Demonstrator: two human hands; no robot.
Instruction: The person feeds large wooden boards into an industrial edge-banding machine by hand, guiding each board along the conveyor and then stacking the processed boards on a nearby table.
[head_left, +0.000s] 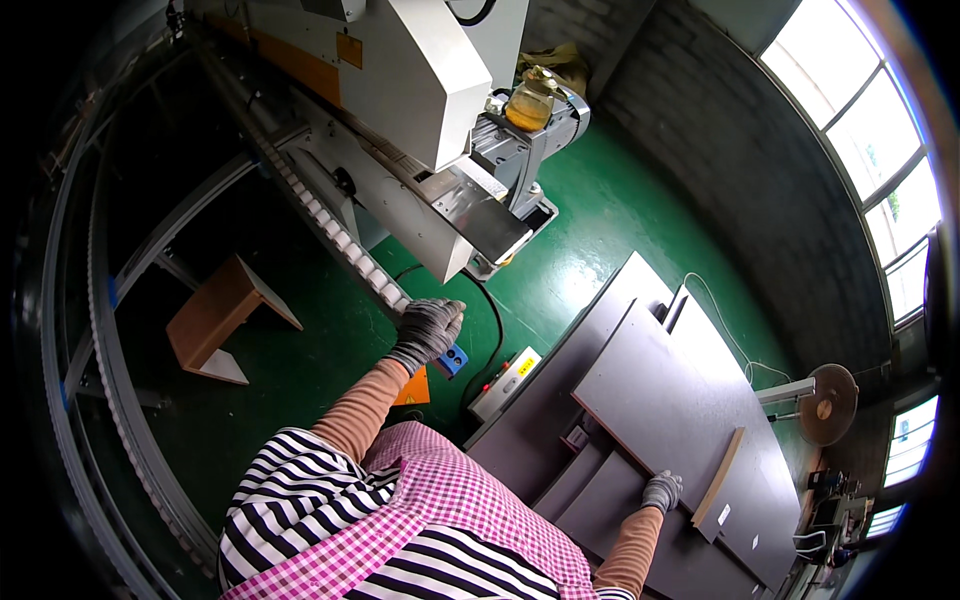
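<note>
My left hand point(430, 328), in a grey striped knit glove, is closed at the near end of a rail of white rollers point(340, 238). The fingers curl over that end, and their undersides are hidden. Lower right, my right hand point(662, 491) wears a similar glove. It grips the edge of a large dark grey panel point(680, 385), which lies on a stack of such boards point(535, 440). A narrow tan strip point(718, 478) rests across the panel, just right of that hand.
A white machine point(425, 80) with a motor point(500, 145) and an amber-filled jar point(530, 105) stands ahead. A control box point(505, 383) and a blue switch box point(452, 360) sit near my left hand. A bent brown board point(215, 315) stands on the green floor. A round fan point(828, 405) is far right.
</note>
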